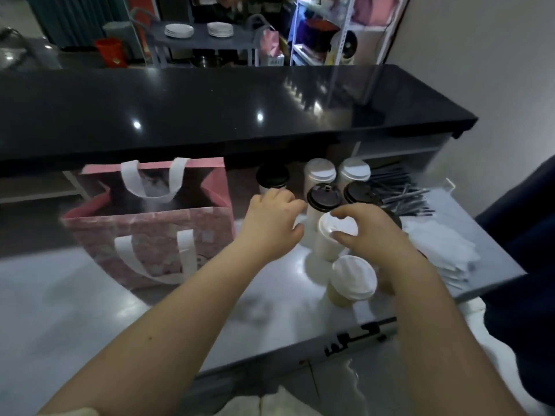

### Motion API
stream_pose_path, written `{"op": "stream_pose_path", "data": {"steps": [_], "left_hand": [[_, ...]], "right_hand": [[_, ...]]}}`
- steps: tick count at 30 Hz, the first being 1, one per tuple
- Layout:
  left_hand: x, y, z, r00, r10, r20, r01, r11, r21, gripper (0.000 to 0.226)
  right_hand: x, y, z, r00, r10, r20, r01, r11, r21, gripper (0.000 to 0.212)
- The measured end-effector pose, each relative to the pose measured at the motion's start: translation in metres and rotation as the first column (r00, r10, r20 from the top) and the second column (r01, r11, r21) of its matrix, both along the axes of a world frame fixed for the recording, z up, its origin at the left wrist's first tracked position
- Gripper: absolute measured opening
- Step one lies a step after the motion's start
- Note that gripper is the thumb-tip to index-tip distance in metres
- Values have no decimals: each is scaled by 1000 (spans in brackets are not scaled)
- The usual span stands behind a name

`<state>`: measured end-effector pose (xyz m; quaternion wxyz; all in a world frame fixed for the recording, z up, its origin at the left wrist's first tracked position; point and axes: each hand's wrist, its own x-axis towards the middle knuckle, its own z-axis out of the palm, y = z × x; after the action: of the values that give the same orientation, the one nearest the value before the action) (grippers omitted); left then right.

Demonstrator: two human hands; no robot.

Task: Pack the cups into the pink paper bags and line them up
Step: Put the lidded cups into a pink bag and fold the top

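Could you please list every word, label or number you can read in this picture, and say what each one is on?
Nothing here can be read for certain.
Black marks on the table's front edge: characters, too blurred to read.
Pink paper bag: printed pattern, no legible words.
White lid of the nearest cup: nothing legible.

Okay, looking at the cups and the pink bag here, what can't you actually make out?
Head view only.
1. Inside the pink paper bag: dark behind its front wall, so any cups in it are hidden.
2. Fingertips of the left hand: hidden by its own back; cannot tell whether it touches a cup.
3. A dark lid: mostly covered by the right hand, which grips the white-lidded cup.
4. The black markings on the table: blurred, unreadable.
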<state>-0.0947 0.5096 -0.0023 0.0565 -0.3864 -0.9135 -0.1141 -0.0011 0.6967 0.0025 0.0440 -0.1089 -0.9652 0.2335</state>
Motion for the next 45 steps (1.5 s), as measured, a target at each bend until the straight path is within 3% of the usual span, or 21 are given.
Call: {"op": "stream_pose_path", "data": {"steps": [9, 14, 20, 26, 31, 38, 45], "left_hand": [[21, 28, -66, 983, 40, 176, -21, 994, -108, 47], [23, 31, -67, 974, 75, 213, -62, 996, -68, 47], [9, 3, -14, 987, 82, 135, -109, 973, 203, 40], [-21, -65, 36, 990, 141, 13, -139, 953, 270, 41], [-61, -152, 55, 964, 263, 18, -260, 935, 242, 40], [-106, -210, 50, 970, 200, 134, -217, 969, 122, 41], [-136, -227, 38, 966, -4, 258, 1, 1000, 11, 89]], "right_hand": [[41, 13, -60, 959, 73, 274, -93, 994, 59, 83], [40, 11, -68, 931, 147, 334, -178, 982, 64, 82], [14, 12, -21, 955, 267, 125, -263, 964, -47, 84], [-35, -12, 20, 945, 300, -129, -311, 948, -74, 84], [-74, -48, 43, 924, 218, -313, -255, 964, -81, 83], [-113, -123, 86, 862, 225, -454, -288, 955, -73, 86], [-140, -192, 88, 904, 221, -366, -279, 953, -114, 77]]}}
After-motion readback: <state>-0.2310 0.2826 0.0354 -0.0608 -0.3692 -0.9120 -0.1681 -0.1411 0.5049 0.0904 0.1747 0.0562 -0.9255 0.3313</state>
